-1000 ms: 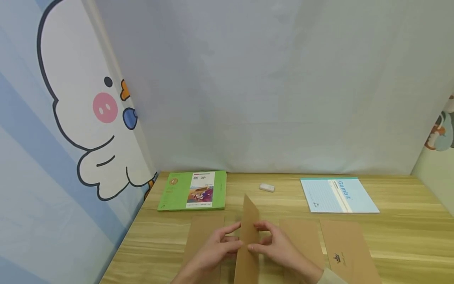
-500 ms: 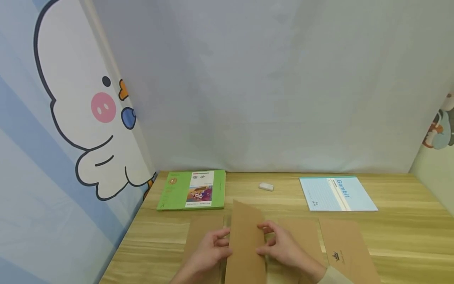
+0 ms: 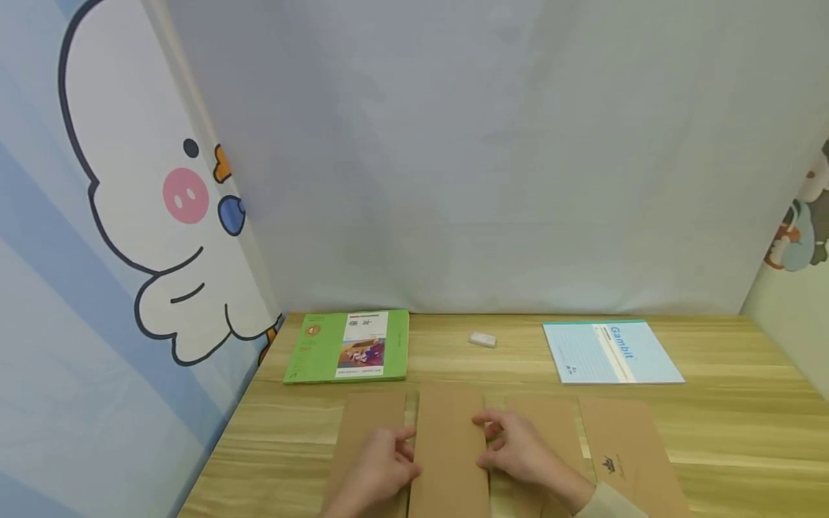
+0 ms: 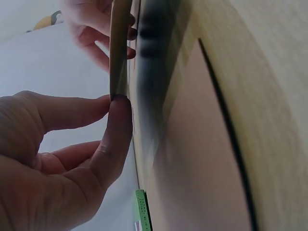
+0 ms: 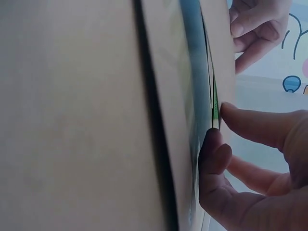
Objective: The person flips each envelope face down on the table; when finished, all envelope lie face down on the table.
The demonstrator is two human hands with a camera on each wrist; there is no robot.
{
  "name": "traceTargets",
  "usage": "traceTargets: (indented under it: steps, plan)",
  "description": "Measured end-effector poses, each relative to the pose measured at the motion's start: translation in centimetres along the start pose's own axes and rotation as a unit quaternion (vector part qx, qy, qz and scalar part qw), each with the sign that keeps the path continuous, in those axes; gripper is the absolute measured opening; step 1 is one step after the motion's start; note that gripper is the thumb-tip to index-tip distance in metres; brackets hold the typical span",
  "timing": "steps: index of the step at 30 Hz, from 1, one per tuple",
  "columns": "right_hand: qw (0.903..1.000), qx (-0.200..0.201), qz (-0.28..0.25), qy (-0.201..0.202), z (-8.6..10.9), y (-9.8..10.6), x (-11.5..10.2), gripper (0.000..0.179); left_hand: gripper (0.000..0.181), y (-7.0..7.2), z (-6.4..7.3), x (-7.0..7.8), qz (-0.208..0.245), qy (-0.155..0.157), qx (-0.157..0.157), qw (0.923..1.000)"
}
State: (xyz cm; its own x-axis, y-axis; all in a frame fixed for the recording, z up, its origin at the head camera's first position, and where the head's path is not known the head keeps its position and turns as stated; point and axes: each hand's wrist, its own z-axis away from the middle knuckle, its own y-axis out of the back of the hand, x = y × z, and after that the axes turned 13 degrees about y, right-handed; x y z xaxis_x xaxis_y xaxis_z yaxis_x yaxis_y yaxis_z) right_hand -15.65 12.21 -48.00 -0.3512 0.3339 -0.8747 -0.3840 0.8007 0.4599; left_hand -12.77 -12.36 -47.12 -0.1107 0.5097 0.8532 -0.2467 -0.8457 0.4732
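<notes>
Between my two hands is a flat, narrow brown kraft-paper piece (image 3: 450,457), its plain face up in the head view. My left hand (image 3: 382,464) pinches its left edge; the left wrist view shows thumb and forefinger meeting on that edge (image 4: 118,72), held off the table. Along the opposite edge, my right hand (image 3: 514,446) pinches it with thumb and fingers, seen also in the right wrist view (image 5: 255,178). Similar brown pieces lie at either side: one at left (image 3: 372,414), one under my right forearm (image 3: 544,417), and one farther right with a crown print (image 3: 624,446).
On the wood-grain table (image 3: 725,424), a green book (image 3: 320,352) lies at the back left. A small white block (image 3: 482,339) is behind my hands, and a light-blue Gambit notepad (image 3: 612,352) lies at the back right. A pale curtain (image 3: 492,158) hangs behind.
The brown piece has turned from nearly edge-on to face up and come down lower. My hands have moved apart with its edges and still hold it.
</notes>
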Motion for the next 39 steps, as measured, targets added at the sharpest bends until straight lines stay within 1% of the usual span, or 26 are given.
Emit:
traceTargets:
  steps: [2, 4, 6, 8, 10, 11, 15, 20, 23, 27, 31, 34, 39]
  plan:
    - [0.9999, 0.000, 0.010, -0.001, 0.0, 0.0, 0.0, 0.059, 0.049, -0.1, -0.1, 0.0, -0.041, -0.006, 0.018, 0.9990]
    - [0.9997, 0.000, 0.023, 0.002, 0.0, -0.1, 0.0, 0.059, 0.047, -0.2, -0.2, 0.0, -0.084, -0.015, 0.035, 0.9957]
    - [0.9994, 0.001, 0.035, 0.005, -0.1, -0.2, 0.0, 0.059, 0.042, -0.4, -0.3, 0.1, -0.117, -0.011, 0.043, 0.9922]
    - [0.9986, 0.002, 0.052, 0.008, -0.2, -0.3, 0.0, 0.059, 0.031, -0.5, -0.3, 0.1, -0.143, -0.010, 0.045, 0.9886]
    - [0.9978, -0.002, 0.066, 0.007, -0.2, -0.4, -0.1, 0.060, 0.018, -0.7, -0.4, 0.1, -0.158, -0.016, 0.047, 0.9863]
    - [0.9975, -0.006, 0.071, 0.004, -0.3, -0.4, -0.2, 0.060, 0.015, -0.8, -0.4, 0.1, -0.162, -0.015, 0.046, 0.9856]
    - [0.9956, -0.023, 0.090, -0.003, -0.4, -0.4, -0.6, 0.060, 0.022, -1.0, -0.5, 0.1, -0.175, -0.024, 0.054, 0.9827]
    - [0.9935, -0.031, 0.109, -0.009, -0.5, -0.5, -0.8, 0.058, 0.026, -1.1, -0.5, 0.3, -0.188, -0.016, 0.058, 0.9803]
    - [0.9930, -0.032, 0.113, -0.008, -0.5, -0.5, -0.9, 0.058, 0.029, -1.1, -0.4, 0.4, -0.194, -0.008, 0.059, 0.9792]
    - [0.9939, -0.033, 0.104, -0.007, -0.5, -0.5, -0.9, 0.058, 0.030, -1.2, -0.4, 0.5, -0.199, -0.003, 0.058, 0.9783]
    - [0.9937, -0.034, 0.106, -0.011, -0.5, -0.6, -0.9, 0.058, 0.028, -1.2, -0.4, 0.6, -0.202, 0.004, 0.056, 0.9778]
    - [0.9922, -0.034, 0.120, -0.011, -0.5, -0.6, -0.9, 0.057, 0.025, -1.2, -0.4, 0.6, -0.199, 0.011, 0.051, 0.9786]
    - [0.9894, -0.029, 0.142, -0.012, -0.5, -0.6, -0.9, 0.058, 0.017, -1.2, -0.4, 0.4, -0.191, 0.013, 0.048, 0.9804]
